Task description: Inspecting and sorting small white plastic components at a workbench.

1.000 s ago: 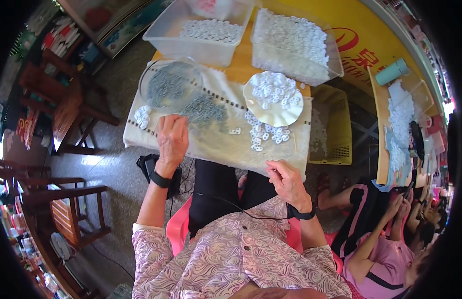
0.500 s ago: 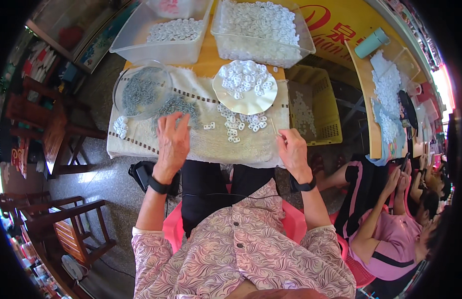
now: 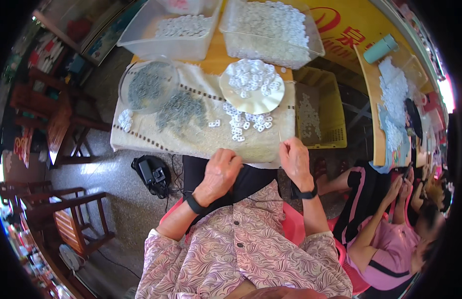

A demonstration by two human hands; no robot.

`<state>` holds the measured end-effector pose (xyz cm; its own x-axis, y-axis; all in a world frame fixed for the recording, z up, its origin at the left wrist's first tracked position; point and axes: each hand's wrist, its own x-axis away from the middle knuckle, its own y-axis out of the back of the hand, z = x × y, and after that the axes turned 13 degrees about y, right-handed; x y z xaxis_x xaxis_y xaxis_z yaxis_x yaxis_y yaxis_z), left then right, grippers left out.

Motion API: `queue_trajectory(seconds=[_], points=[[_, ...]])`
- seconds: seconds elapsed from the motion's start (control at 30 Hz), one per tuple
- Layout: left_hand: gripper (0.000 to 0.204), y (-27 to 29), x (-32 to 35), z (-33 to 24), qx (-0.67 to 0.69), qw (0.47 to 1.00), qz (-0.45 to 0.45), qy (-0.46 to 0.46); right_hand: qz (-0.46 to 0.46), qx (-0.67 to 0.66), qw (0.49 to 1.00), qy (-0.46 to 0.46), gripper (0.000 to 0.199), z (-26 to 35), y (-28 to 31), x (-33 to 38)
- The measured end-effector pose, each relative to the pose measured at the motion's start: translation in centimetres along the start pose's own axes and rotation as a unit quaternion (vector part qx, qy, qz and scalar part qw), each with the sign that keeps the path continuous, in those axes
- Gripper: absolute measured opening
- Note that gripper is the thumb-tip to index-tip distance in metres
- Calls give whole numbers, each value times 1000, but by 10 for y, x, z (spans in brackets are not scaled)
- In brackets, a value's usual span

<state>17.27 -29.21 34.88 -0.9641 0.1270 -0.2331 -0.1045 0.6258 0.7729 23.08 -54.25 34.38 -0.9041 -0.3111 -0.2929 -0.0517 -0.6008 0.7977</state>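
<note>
one plate (image 3: 256, 103), one bowl (image 3: 124, 95), left hand (image 3: 222, 169) and right hand (image 3: 294, 159) curled, any hold unclear

Beyond the left hand (image 3: 222, 170) and right hand (image 3: 294, 158), a cloth (image 3: 183, 143) covers the worktop's near part, with two bins (image 3: 158, 48) farthest off on the worktop (image 3: 215, 53). On the cloth, beyond and left of the left hand, lie a bowl (image 3: 174, 82), grey heap (image 3: 183, 109) and white heap (image 3: 125, 120); beyond and between both, a plate (image 3: 252, 106) and white pieces (image 3: 261, 121).
</note>
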Motion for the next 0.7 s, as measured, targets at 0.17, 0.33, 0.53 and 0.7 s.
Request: queue_trajectory(seconds=[0.17, 0.33, 0.53, 0.7], points=[[26, -8, 13, -6, 357, 911, 97, 184, 97, -216, 971, -42, 13, 56, 0, 22], [25, 6, 21, 0, 510, 782, 129, 335, 110, -268, 957, -20, 10, 95, -29, 12], [22, 41, 19, 40, 518, 762, -1, 389, 61, -232, 963, 121, 9, 112, -37, -10], [15, 90, 12, 130, 70, 900, -225, 366, 59, -230, 965, 115, 14, 93, -32, -30]])
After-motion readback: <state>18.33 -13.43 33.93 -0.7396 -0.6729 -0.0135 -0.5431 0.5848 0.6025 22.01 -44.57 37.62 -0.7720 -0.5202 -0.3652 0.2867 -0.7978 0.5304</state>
